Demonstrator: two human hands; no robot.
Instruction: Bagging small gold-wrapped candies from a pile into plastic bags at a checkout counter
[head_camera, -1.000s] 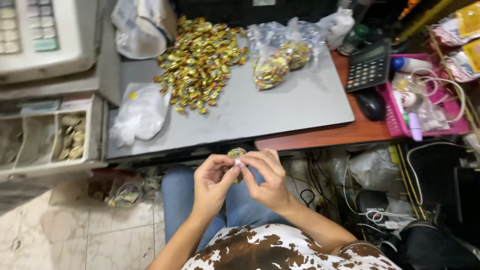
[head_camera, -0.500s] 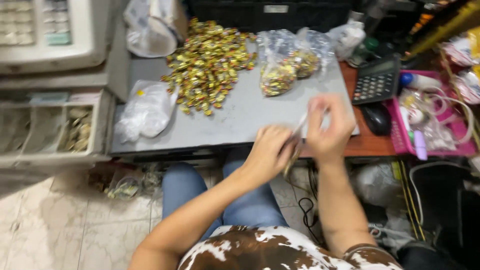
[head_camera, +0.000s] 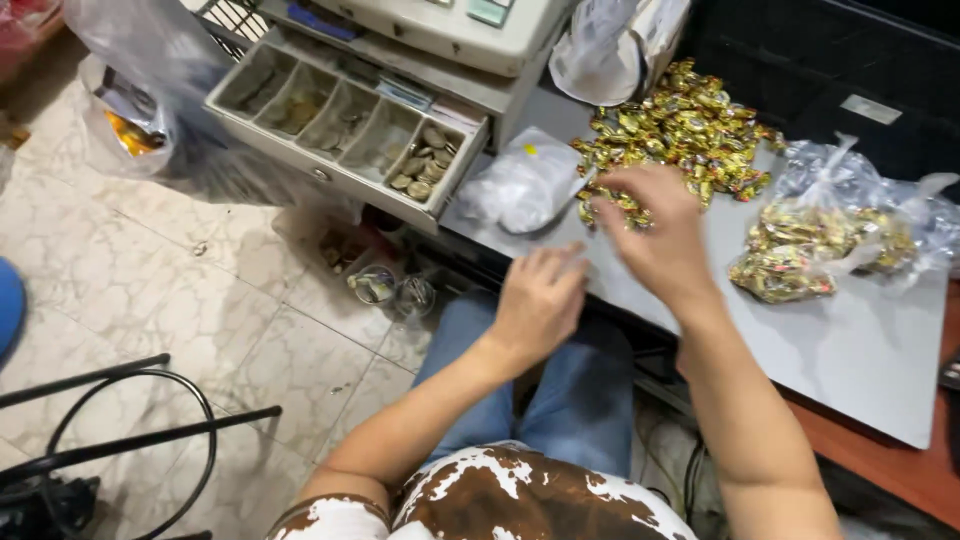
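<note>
- The heap of gold-wrapped candies lies on the grey board in front of you, at its far edge, just below a dark crate.
- Your right hand reaches out over the near edge of that heap, palm down, fingers loosely spread and partly curled; motion blur hides the fingertips, so you cannot tell whether it has a candy in them or is only touching the pile.
- Your left hand sits lower, at the front edge of the grey board, fingers bent and pointing toward the right hand; whether it holds anything cannot be told from here.
- Just left of the heap, a crumpled clear plastic bag lies on the board, near both hands.
- To the right, well apart from your hands, two tied clear bags filled with the same candies rest on the board.
- Another white plastic bag stands behind the heap, against the cash register.
- The register's drawer is pulled open to your left, with coins in its right-hand compartments.
- Below the drawer, small glass jars stand on the tiled floor.
- Your knees in blue jeans are under the board's edge.
- A black metal frame shows at the lower left.
</note>
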